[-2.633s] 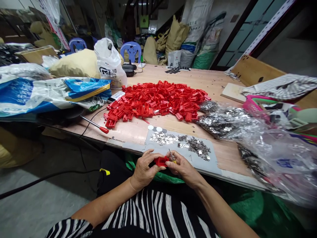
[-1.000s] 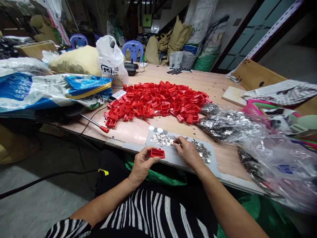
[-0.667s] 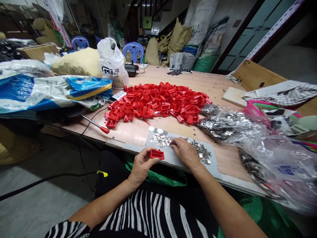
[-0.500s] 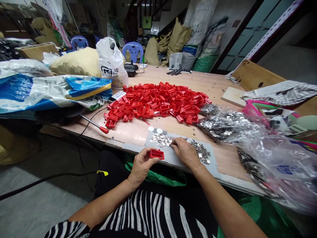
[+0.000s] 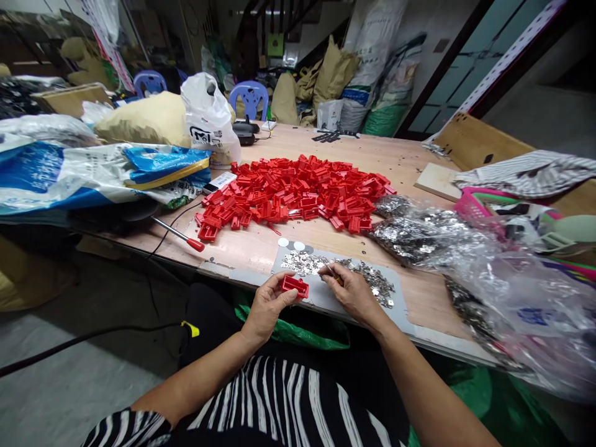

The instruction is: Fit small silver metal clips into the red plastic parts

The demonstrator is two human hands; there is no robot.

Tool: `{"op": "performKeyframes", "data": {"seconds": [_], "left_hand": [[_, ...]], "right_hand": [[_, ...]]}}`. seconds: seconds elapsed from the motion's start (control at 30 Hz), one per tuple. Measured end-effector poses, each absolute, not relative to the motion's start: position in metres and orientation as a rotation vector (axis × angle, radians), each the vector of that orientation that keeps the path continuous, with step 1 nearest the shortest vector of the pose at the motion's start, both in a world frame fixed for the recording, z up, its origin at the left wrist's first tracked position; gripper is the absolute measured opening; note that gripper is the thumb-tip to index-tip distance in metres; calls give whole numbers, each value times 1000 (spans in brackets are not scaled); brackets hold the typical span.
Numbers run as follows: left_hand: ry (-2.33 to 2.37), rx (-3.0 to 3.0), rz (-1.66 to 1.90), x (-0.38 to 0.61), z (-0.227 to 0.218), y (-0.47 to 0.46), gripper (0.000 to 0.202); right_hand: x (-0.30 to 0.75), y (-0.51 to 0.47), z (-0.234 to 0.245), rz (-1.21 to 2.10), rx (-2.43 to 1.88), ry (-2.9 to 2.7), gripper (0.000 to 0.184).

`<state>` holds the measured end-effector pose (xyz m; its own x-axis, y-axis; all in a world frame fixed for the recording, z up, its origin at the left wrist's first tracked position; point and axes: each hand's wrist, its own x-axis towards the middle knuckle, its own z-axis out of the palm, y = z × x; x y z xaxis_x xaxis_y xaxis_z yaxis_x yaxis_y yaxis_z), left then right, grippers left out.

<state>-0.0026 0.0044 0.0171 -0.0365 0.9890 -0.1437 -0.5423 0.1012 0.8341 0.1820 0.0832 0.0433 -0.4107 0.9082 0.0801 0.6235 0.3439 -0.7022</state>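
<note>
My left hand pinches a small red plastic housing by its left end, its open hollow side facing up. To the right of it, my right hand is closed around a small tool with a yellowish handle and what looks like a thin metal tip. Most of that tool is hidden by the fingers, so its exact kind is unclear. Both hands are over the grey mat at the table's front edge. Small silvery metal pieces lie on the mat just beyond the right fingers, and more metal pieces lie beside that hand.
A wide heap of red housings covers the table's middle. Clear bags of metal parts stand at right, near a pink basket. A red-handled metal rod sticks out at left, beside blue-and-white sacks.
My right hand has lifted slightly and turned away from the metal pieces, and the yellowish-handled tool now shows in it. The left hand still holds the red housing, tilted a little more.
</note>
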Motion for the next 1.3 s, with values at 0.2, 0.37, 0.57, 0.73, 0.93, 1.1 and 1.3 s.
{"op": "performKeyframes", "data": {"seconds": [0.2,0.37,0.57,0.73,0.93,1.1,1.3], "left_hand": [[854,541,1350,-2,23,5,49],[803,518,1327,-2,24,7,49],[765,524,1313,-4,24,10,44],[788,551,1292,-4,25,10,43],[828,627,1296,-3,22,12,43],[930,979,1321,-8,15,16,39],[1253,1554,1220,-18,10,21,32]], "right_hand": [[174,65,48,1131,-1192,-2001,15],[168,59,47,1019,-1068,-2071,14],[171,57,50,1067,-923,-2164,12],[174,55,49,1105,-887,-2205,10],[179,52,45,1165,-1035,-2132,19],[186,54,40,909,-1077,-2194,27],[183,50,25,786,-1171,-2284,27]]}}
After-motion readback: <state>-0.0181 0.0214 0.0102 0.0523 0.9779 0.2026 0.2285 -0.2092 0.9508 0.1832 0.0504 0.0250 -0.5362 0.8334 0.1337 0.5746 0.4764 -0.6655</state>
